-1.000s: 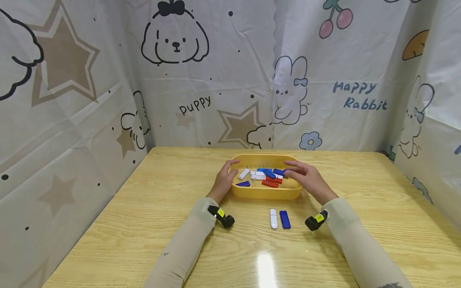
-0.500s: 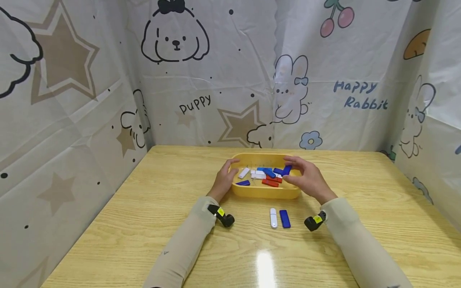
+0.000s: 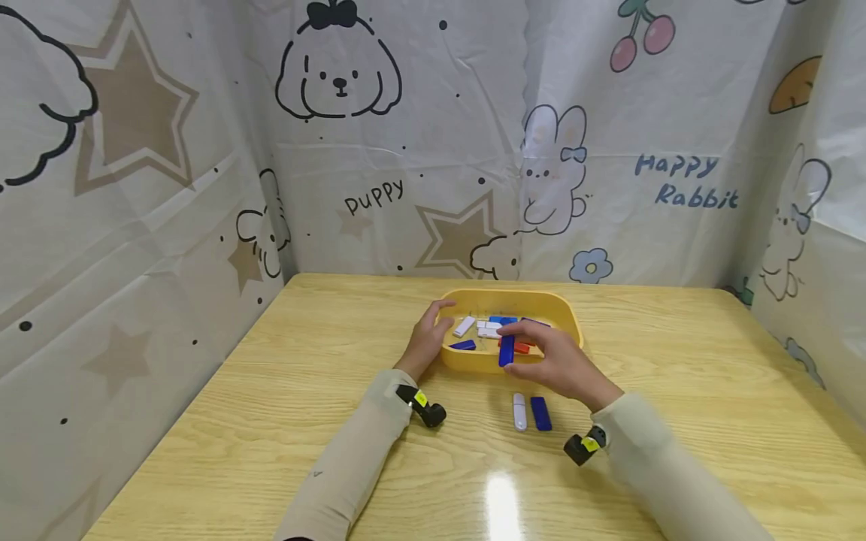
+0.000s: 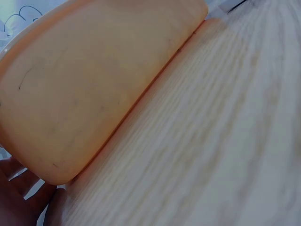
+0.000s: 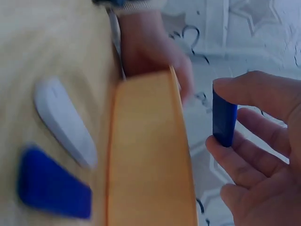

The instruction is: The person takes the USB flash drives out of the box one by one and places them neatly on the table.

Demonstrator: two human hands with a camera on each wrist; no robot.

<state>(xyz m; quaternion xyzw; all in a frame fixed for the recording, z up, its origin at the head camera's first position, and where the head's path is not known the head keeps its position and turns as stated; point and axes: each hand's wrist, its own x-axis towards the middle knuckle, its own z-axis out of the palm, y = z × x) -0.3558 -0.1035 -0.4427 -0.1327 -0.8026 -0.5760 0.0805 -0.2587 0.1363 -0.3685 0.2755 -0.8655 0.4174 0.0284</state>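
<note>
The right hand (image 3: 551, 368) has a blue stick (image 3: 506, 351) pinched upright between thumb and fingers, held just over the near rim of the yellow tray (image 3: 570, 319) — that's the piece in play. The left hand (image 3: 428, 340) curls round the tray's left end, thumb over the rim, steadying it on the wooden counter (image 3: 271, 421).

In front of the tray, on the near side, a white stick (image 3: 519, 411) and a second blue stick (image 3: 540, 412) lie side by side, close but not quite touching as far as I can tell. Inside the tray there's a jumble of white, blue and red pieces (image 3: 487, 330).

By my reading, this is the carry: one piece lifted out of the tray and on its way to the row by the pair on the counter. The next move would call for lowering it flat, lined up with those two, without nudging them.

Now the wrist views. The right wrist camera, blurred, shows what the head camera can't: the blue stick (image 5: 224, 117) clamped end to end, thumb on top and a fingertip underneath, with the tray's near wall (image 5: 150, 155) and the white stick (image 5: 66, 122) off to its left. The left wrist camera gives only the tray's outer wall (image 4: 94, 84) against the wood grain, with the fingers (image 4: 28, 202) at the bottom left corner — no sticks at all.
</note>
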